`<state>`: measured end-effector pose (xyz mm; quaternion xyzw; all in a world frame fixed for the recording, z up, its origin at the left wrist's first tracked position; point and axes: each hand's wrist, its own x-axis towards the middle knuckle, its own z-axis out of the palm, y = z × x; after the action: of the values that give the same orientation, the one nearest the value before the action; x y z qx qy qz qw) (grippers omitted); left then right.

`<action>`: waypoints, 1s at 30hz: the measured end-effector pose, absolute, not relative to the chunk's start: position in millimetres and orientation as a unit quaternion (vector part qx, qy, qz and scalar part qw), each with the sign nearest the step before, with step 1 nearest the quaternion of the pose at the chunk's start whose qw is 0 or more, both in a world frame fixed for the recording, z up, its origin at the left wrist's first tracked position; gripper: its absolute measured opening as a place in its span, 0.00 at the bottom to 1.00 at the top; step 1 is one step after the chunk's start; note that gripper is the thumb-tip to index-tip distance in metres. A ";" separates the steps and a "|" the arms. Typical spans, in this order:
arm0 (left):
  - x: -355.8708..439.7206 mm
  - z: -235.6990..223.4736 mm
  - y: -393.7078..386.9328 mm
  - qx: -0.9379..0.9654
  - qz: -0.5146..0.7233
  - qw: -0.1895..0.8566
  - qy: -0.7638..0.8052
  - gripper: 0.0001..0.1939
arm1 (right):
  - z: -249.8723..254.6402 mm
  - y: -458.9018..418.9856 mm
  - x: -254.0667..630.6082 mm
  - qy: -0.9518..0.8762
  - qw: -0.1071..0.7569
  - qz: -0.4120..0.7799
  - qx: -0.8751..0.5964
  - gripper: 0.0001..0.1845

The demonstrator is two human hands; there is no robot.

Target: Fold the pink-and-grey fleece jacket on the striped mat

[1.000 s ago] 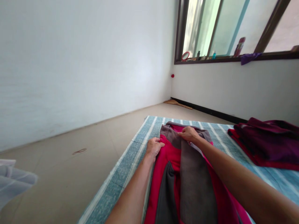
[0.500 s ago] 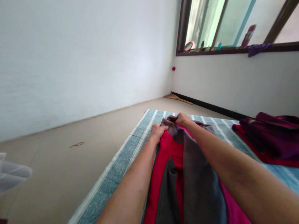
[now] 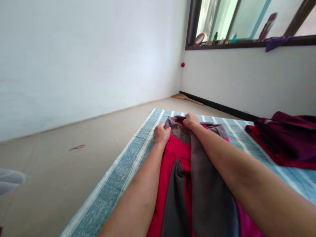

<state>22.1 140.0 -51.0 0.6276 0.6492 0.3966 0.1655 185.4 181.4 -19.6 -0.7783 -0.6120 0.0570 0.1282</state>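
Observation:
A red and grey garment (image 3: 197, 184) lies stretched out on a blue striped mat (image 3: 128, 168) on the floor. My left hand (image 3: 161, 134) is closed on the garment's far left edge, where grey meets red. My right hand (image 3: 191, 120) is closed on the grey fabric at the garment's far end, just right of the left hand. Both forearms lie over the garment.
A pile of dark maroon and red clothes (image 3: 288, 138) sits on the mat at the right. Bare tiled floor (image 3: 61, 171) runs along the left to a white wall. A broom (image 3: 187, 98) lies by the far wall under a window sill (image 3: 247, 44) with small bottles.
Both hands have slid further away along the garment to its far end and gathered the grey fabric there. The view has tilted slightly.

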 end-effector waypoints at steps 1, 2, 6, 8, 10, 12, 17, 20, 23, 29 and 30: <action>22.2 -50.2 139.2 0.630 0.389 0.159 0.653 0.05 | -20.0 180.9 185.0 -0.615 0.128 0.054 -0.776 0.16; 22.3 -49.4 138.5 0.632 0.384 0.153 0.656 0.05 | -20.1 180.3 184.8 -0.617 0.128 0.050 -0.775 0.16; 22.4 -47.4 137.1 0.640 0.360 0.138 0.665 0.06 | -18.2 176.3 182.6 -0.630 0.123 0.029 -0.767 0.16; 21.8 -47.6 137.2 0.644 0.347 0.138 0.668 0.07 | -14.0 172.3 179.6 -0.643 0.119 0.014 -0.757 0.16; 21.0 -48.1 137.7 0.647 0.337 0.140 0.670 0.08 | -7.0 165.6 175.8 -0.661 0.120 -0.008 -0.740 0.17; 20.4 -48.4 138.5 0.649 0.333 0.145 0.669 0.09 | 1.5 155.2 172.2 -0.684 0.125 -0.033 -0.718 0.18; 19.6 -48.2 140.8 0.650 0.333 0.156 0.664 0.13 | 12.8 120.0 167.6 -0.732 0.109 -0.043 -0.671 0.17; 19.0 -48.0 142.9 0.654 0.335 0.160 0.659 0.13 | 10.3 106.0 168.4 -0.732 0.091 -0.022 -0.674 0.18; 18.3 -47.1 145.3 0.656 0.338 0.161 0.655 0.12 | 6.1 104.2 170.2 -0.713 0.087 0.007 -0.696 0.18; 16.3 -45.9 148.8 0.659 0.350 0.165 0.645 0.10 | 1.9 115.0 174.6 -0.663 0.113 0.064 -0.737 0.17; 15.9 -46.4 149.4 0.660 0.354 0.167 0.642 0.09 | 2.3 116.0 175.7 -0.658 0.120 0.073 -0.740 0.17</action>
<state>15.9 149.4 -46.4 0.6597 0.6416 0.3540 0.1667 175.7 116.0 2.3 -0.7397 -0.6581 0.0728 0.1201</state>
